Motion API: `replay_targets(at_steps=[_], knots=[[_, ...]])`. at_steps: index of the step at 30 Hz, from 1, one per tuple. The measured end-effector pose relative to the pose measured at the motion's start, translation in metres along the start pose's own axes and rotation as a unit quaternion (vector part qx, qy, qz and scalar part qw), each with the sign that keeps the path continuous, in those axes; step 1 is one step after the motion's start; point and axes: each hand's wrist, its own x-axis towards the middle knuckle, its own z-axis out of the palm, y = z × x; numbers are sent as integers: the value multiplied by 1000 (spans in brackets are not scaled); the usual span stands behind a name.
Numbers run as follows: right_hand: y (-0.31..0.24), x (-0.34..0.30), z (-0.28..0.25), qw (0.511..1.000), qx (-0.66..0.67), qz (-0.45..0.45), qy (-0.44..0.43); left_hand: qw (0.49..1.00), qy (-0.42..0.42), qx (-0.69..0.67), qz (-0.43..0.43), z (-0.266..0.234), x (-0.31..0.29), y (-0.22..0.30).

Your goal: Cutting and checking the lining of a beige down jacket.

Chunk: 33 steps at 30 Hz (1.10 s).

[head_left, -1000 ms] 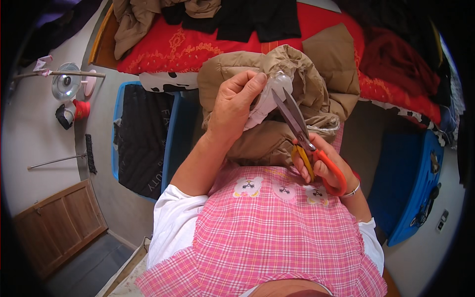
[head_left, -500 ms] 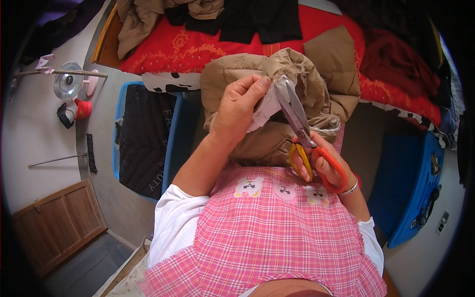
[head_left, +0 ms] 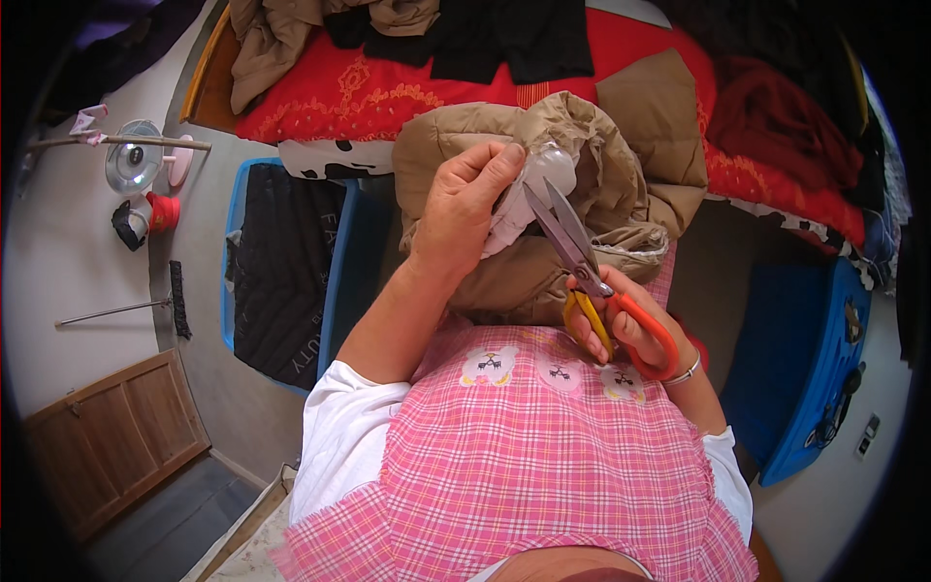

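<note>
A tan padded garment (head_left: 451,131) lies bunched in front of me, reaching from my lap toward the bed. My left hand (head_left: 464,199) is closed, pinching the edge of a thin white lining or cloth (head_left: 553,167) between thumb and forefinger. In my right hand (head_left: 630,315) is a pair of large scissors (head_left: 570,238) with one orange and one yellow handle. Their blades stand slightly apart and point up toward the white cloth, just right of my left hand. Whether the tips touch the cloth, I cannot tell.
Beyond the garment is a bed with a red patterned cover (head_left: 640,53) bearing dark and tan clothes. At left stands a blue bin (head_left: 229,291) with a black padded garment (head_left: 283,262) in it. A blue table (head_left: 776,369) is at right. My apron (head_left: 543,436) is pink plaid.
The scissors have moved down a little, toward me, so their tips sit lower beside the white cloth and more of it shows. My left hand has barely shifted.
</note>
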Motion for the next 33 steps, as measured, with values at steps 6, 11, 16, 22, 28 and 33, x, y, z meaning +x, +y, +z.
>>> replay_targets(at_steps=[6, 11, 16, 22, 28, 33], knots=[[2, 3, -2, 1000, -1, -19, -14, 1000, -1, -1, -15, 0, 1, -1], [3, 9, 0, 998, -33, -55, -15, 997, -27, -60, -38, -4, 2, -5], [16, 17, 0, 993, -22, -112, -1, 996, -31, -57, -64, 5, 2, -11], [-5, 21, 1, 976, 9, -192, 101, 987, 4, -124, -103, 8, -9, -35], [3, 5, -4, 997, -50, -64, -13, 988, -4, -145, -61, -4, 0, -21], [7, 3, 0, 999, -26, -25, -11, 989, -12, -140, -37, -7, 1, -18]])
